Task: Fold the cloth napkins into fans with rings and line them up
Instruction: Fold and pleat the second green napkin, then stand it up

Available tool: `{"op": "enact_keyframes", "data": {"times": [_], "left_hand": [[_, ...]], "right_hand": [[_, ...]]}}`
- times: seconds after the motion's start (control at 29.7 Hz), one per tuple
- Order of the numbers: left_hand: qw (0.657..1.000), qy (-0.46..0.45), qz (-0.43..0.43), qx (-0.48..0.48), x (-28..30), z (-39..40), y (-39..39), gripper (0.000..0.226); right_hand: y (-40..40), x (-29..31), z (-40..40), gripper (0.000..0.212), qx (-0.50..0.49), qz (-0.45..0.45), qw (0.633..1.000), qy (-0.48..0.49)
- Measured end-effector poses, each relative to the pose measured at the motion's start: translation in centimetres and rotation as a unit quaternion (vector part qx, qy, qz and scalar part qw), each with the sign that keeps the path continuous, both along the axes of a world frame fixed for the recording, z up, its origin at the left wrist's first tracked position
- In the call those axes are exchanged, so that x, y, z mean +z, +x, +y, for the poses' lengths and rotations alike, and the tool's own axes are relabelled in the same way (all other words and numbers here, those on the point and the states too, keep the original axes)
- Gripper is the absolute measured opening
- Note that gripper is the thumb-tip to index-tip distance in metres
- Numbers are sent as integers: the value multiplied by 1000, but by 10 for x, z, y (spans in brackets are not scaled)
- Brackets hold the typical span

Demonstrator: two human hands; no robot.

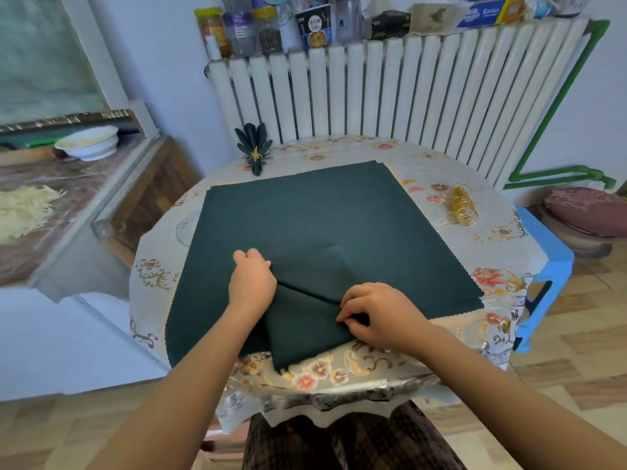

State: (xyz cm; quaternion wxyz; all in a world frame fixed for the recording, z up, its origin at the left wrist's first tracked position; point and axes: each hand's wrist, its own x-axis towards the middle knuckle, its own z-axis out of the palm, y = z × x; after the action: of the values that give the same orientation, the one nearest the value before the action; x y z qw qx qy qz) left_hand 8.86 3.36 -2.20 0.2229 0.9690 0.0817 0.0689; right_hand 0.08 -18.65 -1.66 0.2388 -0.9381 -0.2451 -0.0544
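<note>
A pile of flat dark green napkins (305,212) covers the middle of the round table. On its near part lies a folded dark green napkin (305,334), one corner hanging over the table's front edge. My left hand (252,283) pinches the folded napkin's left edge, fingers curled. My right hand (380,317) pinches a fold at its right side. A finished green fan napkin with a gold ring (254,147) stands at the table's far left. A heap of gold rings (462,205) lies at the right.
The table wears a flowered plastic cover (502,276). A white radiator (390,89) with jars and boxes on top stands behind. A counter with a white bowl (89,142) is at the left, a blue stool (546,266) at the right.
</note>
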Motion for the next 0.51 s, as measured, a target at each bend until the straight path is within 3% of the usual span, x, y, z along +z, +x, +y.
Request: {"op": "enact_keyframes", "data": {"times": [0.13,0.24,0.3,0.4,0.51], "left_hand": [[997,70,12,17,-12,22,-27,22],[994,95,21,46,-5,27,-45,25],[987,155,-39,26,-3,29,-51,24],[960,133,-193,-151,-4,28,-52,30],[918,92,-151,-355,-12,18,-58,42]], "right_hand": [[2,-3,2,11,10,-9,1000,13],[0,-8,7,22,-29,0,999,45],[-2,-15,10,24,-58,8,995,78],[-3,-23,12,17,-82,2,991,108],[-4,-27,13,12,-94,-11,988,121]]}}
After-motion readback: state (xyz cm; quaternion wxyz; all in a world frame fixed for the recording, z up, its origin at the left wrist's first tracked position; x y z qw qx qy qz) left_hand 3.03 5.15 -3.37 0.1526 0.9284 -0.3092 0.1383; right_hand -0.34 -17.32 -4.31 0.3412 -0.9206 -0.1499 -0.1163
